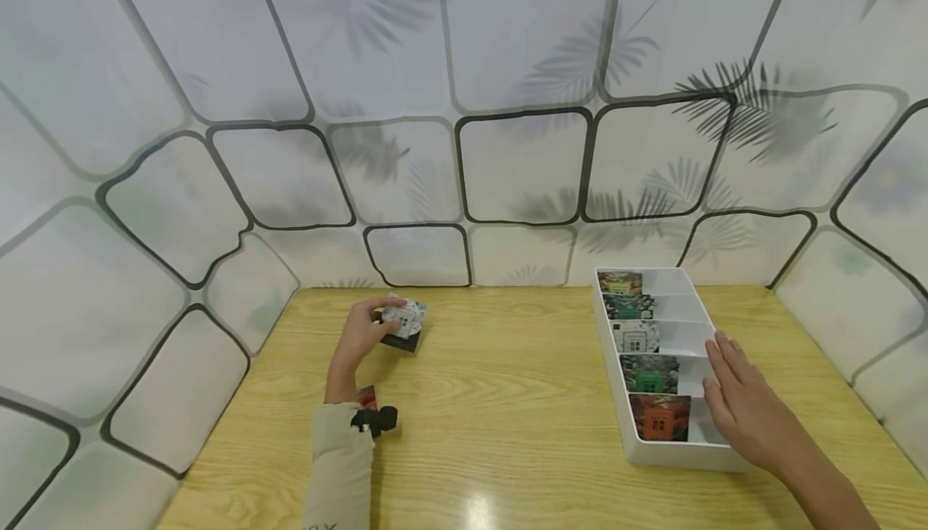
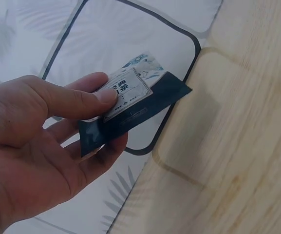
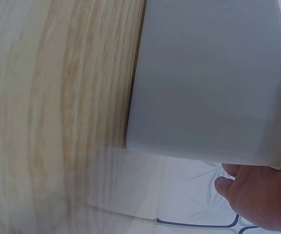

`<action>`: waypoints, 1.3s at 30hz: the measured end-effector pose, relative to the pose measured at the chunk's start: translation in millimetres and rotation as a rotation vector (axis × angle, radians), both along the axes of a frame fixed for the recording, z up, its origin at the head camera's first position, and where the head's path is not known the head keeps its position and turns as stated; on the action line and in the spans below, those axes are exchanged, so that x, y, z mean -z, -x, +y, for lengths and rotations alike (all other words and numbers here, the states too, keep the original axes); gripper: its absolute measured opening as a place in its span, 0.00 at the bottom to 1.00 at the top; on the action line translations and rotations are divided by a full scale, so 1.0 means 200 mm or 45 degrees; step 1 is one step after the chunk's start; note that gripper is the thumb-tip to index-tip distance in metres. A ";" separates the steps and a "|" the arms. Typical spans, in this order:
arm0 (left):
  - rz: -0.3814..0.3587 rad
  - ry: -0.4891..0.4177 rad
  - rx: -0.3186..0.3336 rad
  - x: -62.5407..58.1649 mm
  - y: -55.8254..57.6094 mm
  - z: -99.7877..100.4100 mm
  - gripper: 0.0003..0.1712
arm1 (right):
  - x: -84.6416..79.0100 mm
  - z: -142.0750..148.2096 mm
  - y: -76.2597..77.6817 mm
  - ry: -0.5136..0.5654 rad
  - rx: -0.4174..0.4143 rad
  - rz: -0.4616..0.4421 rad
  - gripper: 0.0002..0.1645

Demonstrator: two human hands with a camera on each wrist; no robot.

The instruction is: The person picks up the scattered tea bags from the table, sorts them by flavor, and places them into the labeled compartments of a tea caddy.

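My left hand (image 1: 360, 335) pinches a white patterned tea sachet (image 1: 403, 318) between thumb and fingers, near the table's back left. A dark sachet (image 2: 135, 114) lies against the white one's lower side in the same grip, and both tilt in the left wrist view. Fingers straight, my right hand (image 1: 747, 401) rests along the right rim of a white divided box (image 1: 685, 456). Inside the box, each compartment has a sachet at its left: a red one (image 1: 660, 417) in front, green ones behind it, a white one (image 1: 635, 337) midway and a yellowish one at the back.
On the table (image 1: 493, 401), a red packet (image 1: 367, 397) lies partly hidden behind the left wrist and its black strap mount (image 1: 377, 419). Patterned white walls (image 1: 522, 167) enclose the table at the back and sides.
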State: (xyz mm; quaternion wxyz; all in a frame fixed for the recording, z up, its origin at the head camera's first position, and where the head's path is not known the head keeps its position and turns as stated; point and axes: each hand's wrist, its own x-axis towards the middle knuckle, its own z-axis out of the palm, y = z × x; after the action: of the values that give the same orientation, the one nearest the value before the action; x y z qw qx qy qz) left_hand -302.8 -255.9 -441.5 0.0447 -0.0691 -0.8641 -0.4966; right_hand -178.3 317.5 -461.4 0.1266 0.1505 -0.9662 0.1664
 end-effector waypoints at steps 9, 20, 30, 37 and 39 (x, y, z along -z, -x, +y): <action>0.040 -0.065 0.093 -0.04 0.00 0.06 0.23 | 0.01 0.01 0.01 -0.009 -0.005 0.013 0.35; 0.070 -0.184 0.139 -0.10 -0.02 0.15 0.24 | 0.01 0.01 0.01 0.013 -0.007 0.014 0.35; 0.225 -0.295 0.151 -0.15 -0.03 0.22 0.20 | 0.02 0.01 0.00 0.007 0.000 0.016 0.35; 0.289 -0.363 0.169 -0.20 -0.05 0.31 0.18 | 0.02 0.00 0.00 0.010 0.000 0.015 0.35; 0.299 -0.367 0.170 -0.21 -0.05 0.33 0.18 | 0.02 0.00 0.00 0.010 0.006 0.006 0.35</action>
State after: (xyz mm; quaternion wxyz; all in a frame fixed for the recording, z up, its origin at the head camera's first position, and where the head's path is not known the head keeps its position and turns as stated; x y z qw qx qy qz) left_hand -292.3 -189.6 -400.0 0.1216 -0.1767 -0.7663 -0.6056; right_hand -178.3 318.5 -464.9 0.1298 0.1482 -0.9656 0.1695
